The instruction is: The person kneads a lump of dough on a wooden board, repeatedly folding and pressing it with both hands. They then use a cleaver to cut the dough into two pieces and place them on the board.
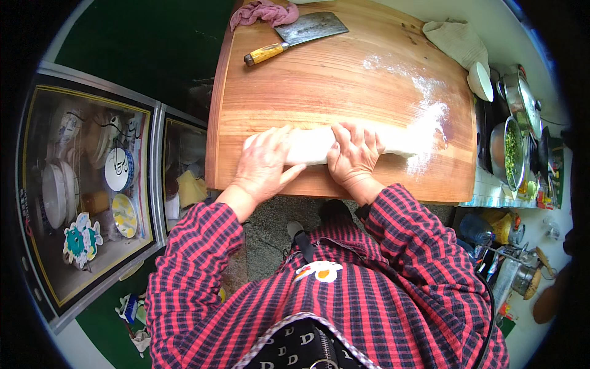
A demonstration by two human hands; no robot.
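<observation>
A thick white roll of dough (311,145) lies crosswise near the front edge of a wooden board (295,92). My left hand (265,159) rests over its left end, fingers spread along the top and thumb pointing right. Around the middle of the roll, my right hand (355,150) presses down with bent fingers and the thumb on the near side. The dough's right end tapers out beyond my right hand into a bright patch of white flour (428,120). Both palms hide parts of the dough.
A cleaver (311,28) with a wooden handle lies at the back left, touching a pink cloth (265,13). At right are a pale cloth (456,41), a white bowl (480,81), a lidded pot (523,99) and a metal basin of chopped greens (510,152). A glass-fronted cabinet (92,184) stands left.
</observation>
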